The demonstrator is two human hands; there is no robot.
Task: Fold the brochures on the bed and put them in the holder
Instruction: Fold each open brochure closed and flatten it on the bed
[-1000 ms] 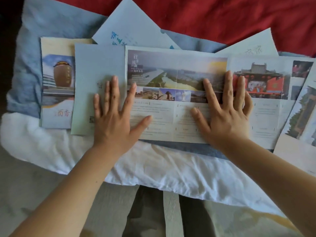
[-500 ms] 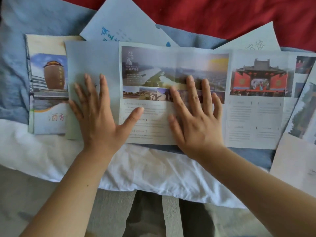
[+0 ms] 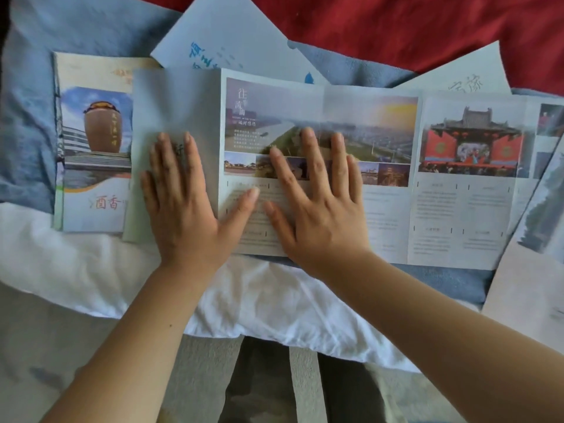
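Observation:
A long multi-panel brochure [image 3: 396, 184] with landscape photos and a red temple picture lies spread across the bed. Its leftmost panel [image 3: 177, 105] is folded over, plain grey back up. My left hand [image 3: 183, 206] lies flat on that folded panel, fingers straight, thumb reaching over the fold edge. My right hand [image 3: 317, 203] presses flat on the panel beside it, fingers spread, thumb close to the left thumb. No holder is in view.
A folded brochure with a brown jar picture [image 3: 91, 148] lies at the left. More sheets stick out behind [image 3: 232, 35], [image 3: 464, 77] and at the right [image 3: 537, 270]. Blue cloth [image 3: 27, 132], white bedding [image 3: 259, 300] and a red blanket [image 3: 396, 25] surround them.
My right hand has slid left along the brochure, from near the temple panel to right beside my left hand. My left hand has shifted slightly left onto the folded panel.

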